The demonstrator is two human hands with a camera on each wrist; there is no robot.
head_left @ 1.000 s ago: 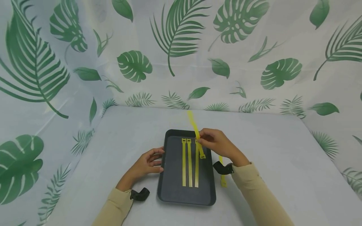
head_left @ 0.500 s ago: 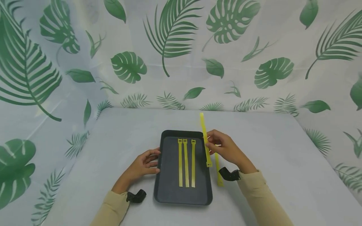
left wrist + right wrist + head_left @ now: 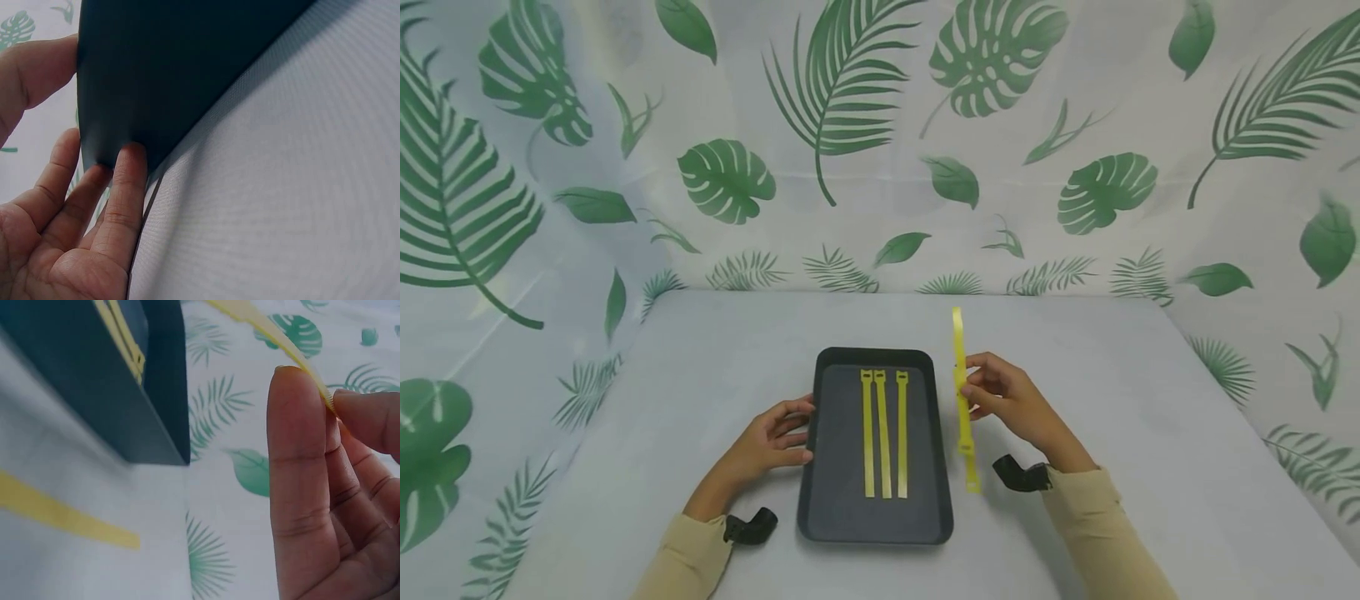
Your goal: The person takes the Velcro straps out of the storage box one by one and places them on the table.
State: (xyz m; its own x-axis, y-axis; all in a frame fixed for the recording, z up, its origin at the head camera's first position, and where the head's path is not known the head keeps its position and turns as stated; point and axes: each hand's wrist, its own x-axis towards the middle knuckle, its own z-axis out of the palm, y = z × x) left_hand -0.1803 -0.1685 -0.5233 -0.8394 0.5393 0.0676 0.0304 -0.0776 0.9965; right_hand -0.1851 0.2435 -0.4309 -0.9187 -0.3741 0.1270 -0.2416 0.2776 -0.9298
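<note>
A dark rectangular tray holds 3 yellow slotted-head cable straps laid lengthwise. My left hand rests its fingertips against the tray's left side; in the left wrist view, extended fingers touch the tray's outer wall. To the right of the tray, my right hand pinches another yellow cable strap between thumb and fingers, its slotted head hanging down. One more yellow strap lies on the table beside the tray, partly hidden behind the held one; in the right wrist view this strap shows at lower left.
A white cloth covers the table. Behind it and at both sides hangs a white curtain printed with green leaves. Each wrist wears a small black camera, the right one hanging close above the tabletop.
My right hand has carried the pinched strap rightward from over the tray to beside it, turning it nearly straight. The left hand stays at the tray's side; the head view has shifted slightly.
</note>
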